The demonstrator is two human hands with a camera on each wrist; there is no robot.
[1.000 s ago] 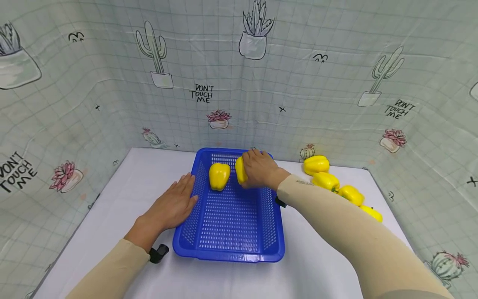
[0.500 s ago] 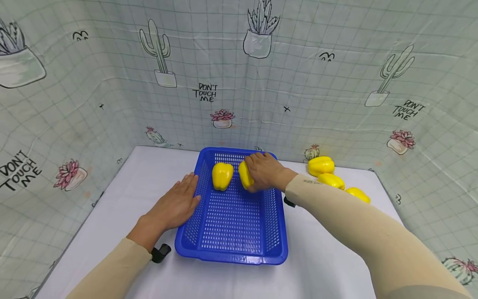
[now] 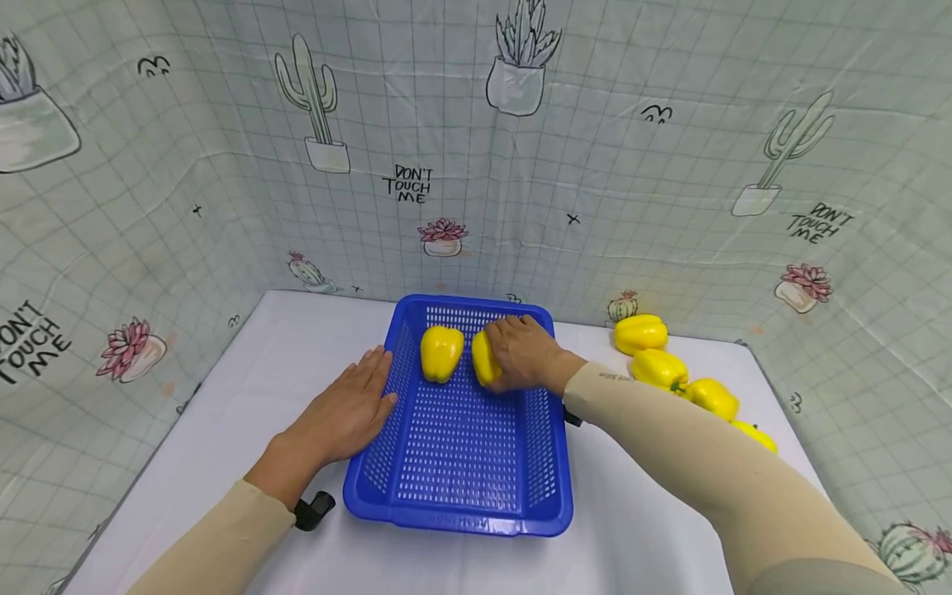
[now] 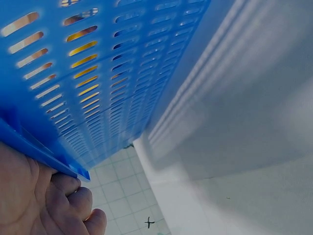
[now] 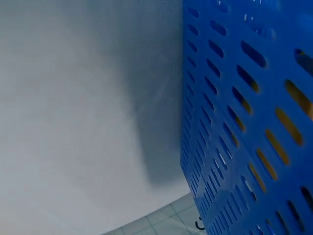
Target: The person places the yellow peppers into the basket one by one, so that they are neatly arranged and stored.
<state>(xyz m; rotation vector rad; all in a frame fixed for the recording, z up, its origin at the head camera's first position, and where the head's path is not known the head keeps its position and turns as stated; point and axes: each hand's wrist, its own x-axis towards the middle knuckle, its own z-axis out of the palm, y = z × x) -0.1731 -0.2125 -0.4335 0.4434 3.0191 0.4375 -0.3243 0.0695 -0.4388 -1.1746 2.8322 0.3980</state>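
Observation:
A blue plastic basket with slotted walls stands on the white table. Inside it, toward the back, a yellow bell pepper sits by itself at the left. My right hand reaches over the right rim and grips a second yellow bell pepper low in the basket, covering much of it. The left hand lies along the left rim with straight fingers; in the left wrist view, that hand touches the rim's edge. Only the basket wall shows in the right wrist view, with yellow behind its slots.
Several more yellow bell peppers lie in a slanting row on the table to the right, partly behind my right forearm. A printed cloth hangs around the back and sides of the table.
My right hand has lowered slightly with its pepper, which tilted and then straightened. The left hand has stayed at the rim. The head view has shifted a little.

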